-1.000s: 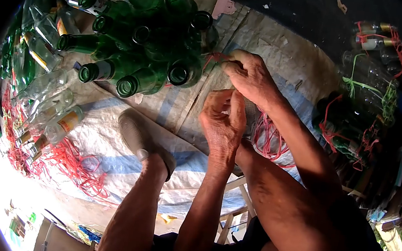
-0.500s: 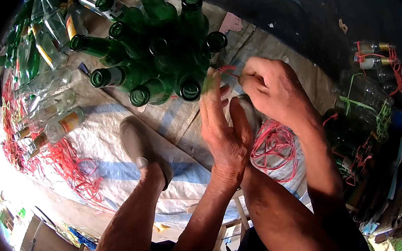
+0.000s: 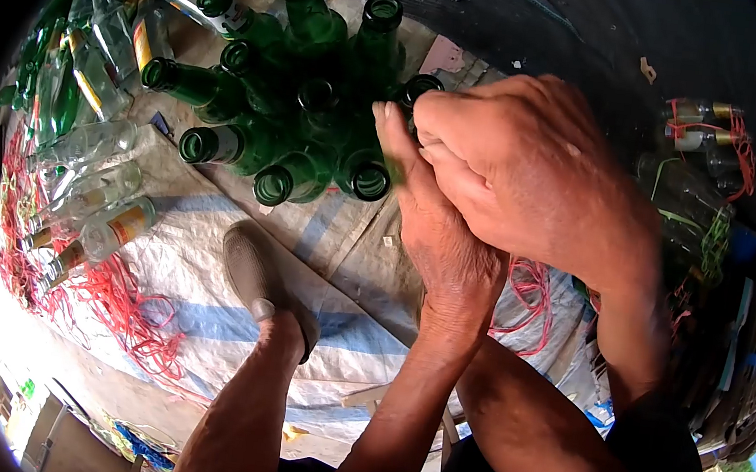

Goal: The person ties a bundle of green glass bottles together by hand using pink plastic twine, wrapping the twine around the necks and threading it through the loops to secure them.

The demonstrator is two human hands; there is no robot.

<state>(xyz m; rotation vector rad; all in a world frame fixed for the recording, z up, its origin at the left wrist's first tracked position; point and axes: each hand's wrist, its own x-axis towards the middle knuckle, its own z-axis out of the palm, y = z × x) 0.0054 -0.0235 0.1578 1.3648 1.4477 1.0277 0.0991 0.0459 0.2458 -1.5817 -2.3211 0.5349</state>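
Observation:
A cluster of green glass bottles (image 3: 302, 125) stands on the floor, mouths up and several leaning outward. My left hand (image 3: 440, 220) lies against the right side of the cluster, its fingers stretched out and pressed along the bottles. Over its fingers, my right hand (image 3: 522, 159) is closed in a fist beside the rightmost bottle neck. The red string pinched in that hand a moment ago is hidden behind the knuckles now. A loose coil of red string (image 3: 528, 309) lies beyond my left wrist, partly covered by my hands.
Clear bottles (image 3: 113, 229) lie at left beside tangled red string (image 3: 132, 311). Bound clear bottles (image 3: 695, 193) sit at right, near stacked flat boards (image 3: 752, 353). My shoe (image 3: 254, 264) rests on the striped sheet (image 3: 201, 318), just below the green bottles.
My right hand has come up and closer to the camera, crossing over my left fingers. The strand of red string between the hands is out of sight. The view has shifted slightly.

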